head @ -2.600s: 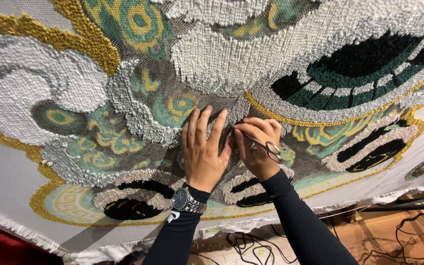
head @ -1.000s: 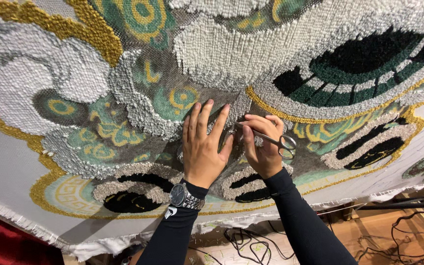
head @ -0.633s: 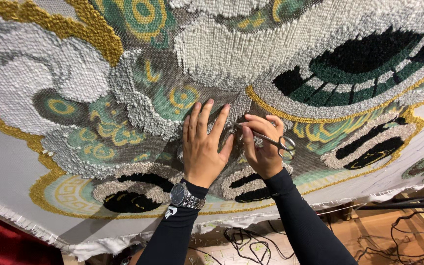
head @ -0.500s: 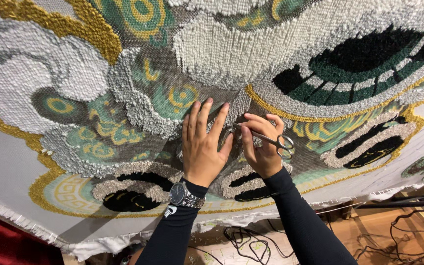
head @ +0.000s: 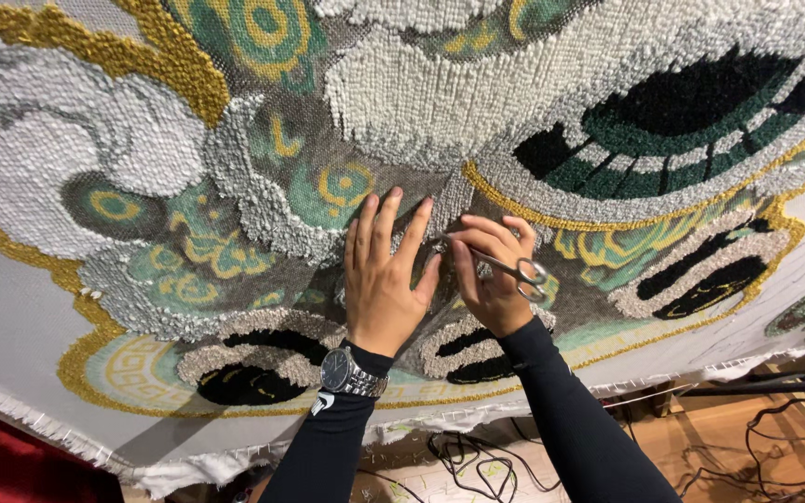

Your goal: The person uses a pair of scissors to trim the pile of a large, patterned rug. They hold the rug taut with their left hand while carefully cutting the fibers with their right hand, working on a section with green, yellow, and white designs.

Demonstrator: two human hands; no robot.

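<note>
Left hand (head: 382,284) flat, fingers (head: 393,228) spread; right hand (head: 489,279) curled, fingers pinched.

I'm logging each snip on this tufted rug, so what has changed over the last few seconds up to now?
The right hand swung the small scissors so the ring handles rose rightward, then dropped back closer to the palm. The grip never loosened. The left hand stayed flat on the tufted rug, and the wristwatch kept its place.
</note>
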